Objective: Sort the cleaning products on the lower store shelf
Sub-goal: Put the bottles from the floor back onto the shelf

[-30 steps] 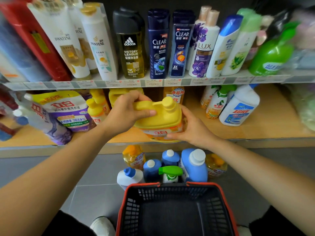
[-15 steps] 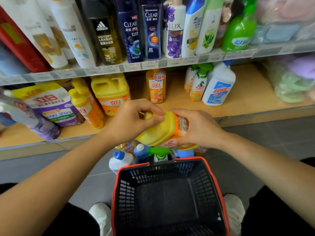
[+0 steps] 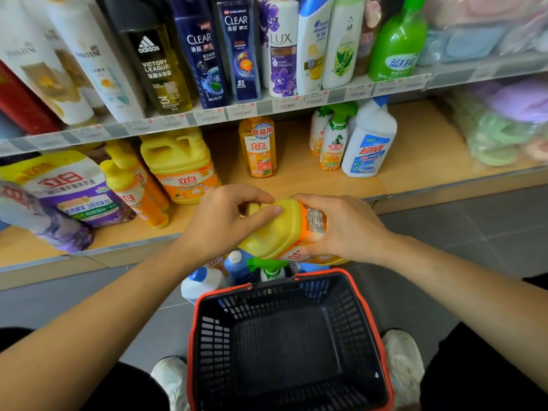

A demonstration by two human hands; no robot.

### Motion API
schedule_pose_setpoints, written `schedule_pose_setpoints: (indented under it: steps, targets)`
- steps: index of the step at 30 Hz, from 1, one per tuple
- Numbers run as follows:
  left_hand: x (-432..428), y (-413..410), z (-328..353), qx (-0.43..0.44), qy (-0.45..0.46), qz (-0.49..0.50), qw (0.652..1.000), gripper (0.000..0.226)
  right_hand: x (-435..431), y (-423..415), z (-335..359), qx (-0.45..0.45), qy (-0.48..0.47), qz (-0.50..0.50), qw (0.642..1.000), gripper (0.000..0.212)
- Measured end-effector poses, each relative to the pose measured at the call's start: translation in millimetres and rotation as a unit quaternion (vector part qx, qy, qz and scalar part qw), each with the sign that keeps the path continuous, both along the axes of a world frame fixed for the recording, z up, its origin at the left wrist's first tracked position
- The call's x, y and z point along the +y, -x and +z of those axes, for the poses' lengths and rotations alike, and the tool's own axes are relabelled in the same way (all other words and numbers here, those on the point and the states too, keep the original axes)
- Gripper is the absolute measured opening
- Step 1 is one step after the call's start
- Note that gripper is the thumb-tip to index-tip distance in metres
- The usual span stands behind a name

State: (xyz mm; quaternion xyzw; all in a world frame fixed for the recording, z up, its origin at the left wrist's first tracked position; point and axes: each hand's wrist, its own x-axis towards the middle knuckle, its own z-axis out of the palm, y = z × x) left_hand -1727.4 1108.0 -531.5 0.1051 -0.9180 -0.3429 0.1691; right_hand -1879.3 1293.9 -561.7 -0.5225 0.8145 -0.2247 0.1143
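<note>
Both hands hold a yellow detergent jug with an orange label, tilted on its side just in front of the lower shelf. My left hand grips its handle end and my right hand wraps its base. On the lower shelf stand a matching yellow jug, two yellow bottles, an orange dish-soap bottle, spray bottles, a white toilet cleaner and purple refill pouches.
An empty black basket with a red rim sits on the floor between my shoes. Several bottles stand on the grey floor between basket and shelf. The upper shelf carries shampoos. Bagged sponges lie at right.
The jug has come down and toward me from shelf height and tipped onto its side. My view has dropped lower, with the basket now larger in frame.
</note>
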Motion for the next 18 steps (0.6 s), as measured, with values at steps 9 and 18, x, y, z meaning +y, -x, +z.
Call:
schedule_pose_setpoints:
  steps: [9, 18]
  targets:
    - [-16, 0, 4, 0.020, -0.052, -0.123, 0.991, 0.036, 2, 11, 10, -0.148, 0.034, 0.016, 0.988, 0.088]
    - [-19, 4, 2, 0.053, -0.088, -0.103, 0.989, 0.027, -2, 12, 14, -0.185, 0.044, 0.034, 0.981, 0.081]
